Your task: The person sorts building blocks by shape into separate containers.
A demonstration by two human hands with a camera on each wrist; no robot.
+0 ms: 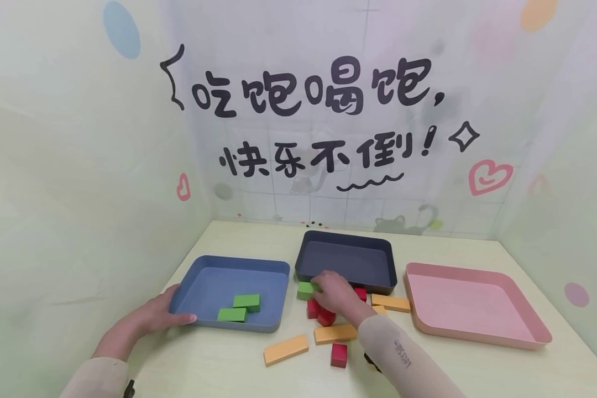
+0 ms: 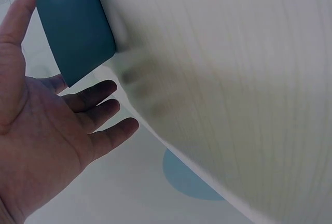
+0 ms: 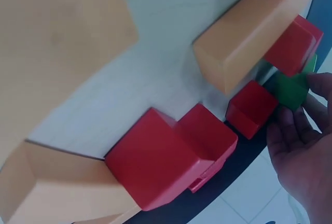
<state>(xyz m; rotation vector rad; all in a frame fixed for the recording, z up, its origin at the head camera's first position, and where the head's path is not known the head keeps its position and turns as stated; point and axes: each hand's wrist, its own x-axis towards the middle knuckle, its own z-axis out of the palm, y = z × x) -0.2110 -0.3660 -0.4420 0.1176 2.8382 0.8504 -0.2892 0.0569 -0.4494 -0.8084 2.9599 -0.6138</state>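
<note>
My right hand (image 1: 335, 292) reaches to the front edge of the dark navy tray (image 1: 345, 257) and pinches a green block (image 1: 305, 291) there. In the right wrist view, thumb and fingers meet around that green block (image 3: 290, 89), close to several red blocks (image 3: 251, 109). At the front left corner of the blue tray (image 1: 209, 282), my left hand (image 1: 151, 318) rests with its thumb along the front wall. Its other fingers extend loosely by the tray's side in the left wrist view. Two green blocks (image 1: 246, 302) lie inside the blue tray.
Red blocks (image 1: 339, 355) and long orange-tan blocks (image 1: 286, 350) are scattered in front of the navy tray, partly behind my right forearm. A pink tray (image 1: 477, 301) stands on the right. Printed walls (image 1: 353, 204) enclose the table's back and sides.
</note>
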